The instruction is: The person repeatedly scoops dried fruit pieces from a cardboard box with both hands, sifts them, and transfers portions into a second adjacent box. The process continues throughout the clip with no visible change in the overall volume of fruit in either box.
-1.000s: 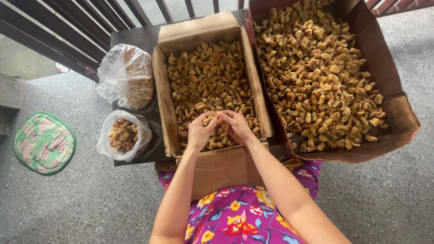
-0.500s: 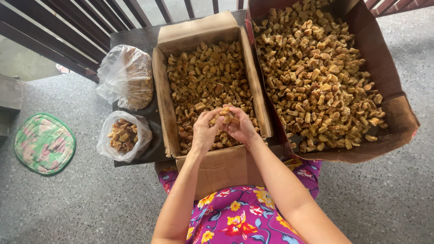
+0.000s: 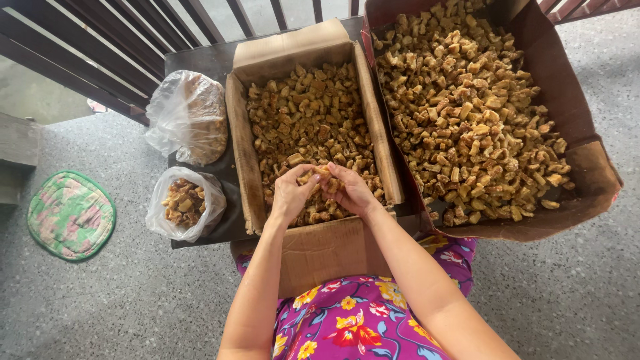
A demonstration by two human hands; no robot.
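Leftmost, a green patterned mat (image 3: 71,215) lies on the floor, then two clear plastic bags (image 3: 189,119) of brown pieces on the dark surface (image 3: 200,60). Next, over the narrow cardboard box (image 3: 248,167), the left hand (image 3: 291,194) and right hand (image 3: 352,190) meet, fingers curled around a few fried chunks (image 3: 321,175). Rightmost sits a larger box (image 3: 567,113), heaped full.

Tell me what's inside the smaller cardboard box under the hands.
The smaller box is filled with golden-brown chunks. The left hand and right hand cover some near the front. The box's bottom is hidden beneath the pile.
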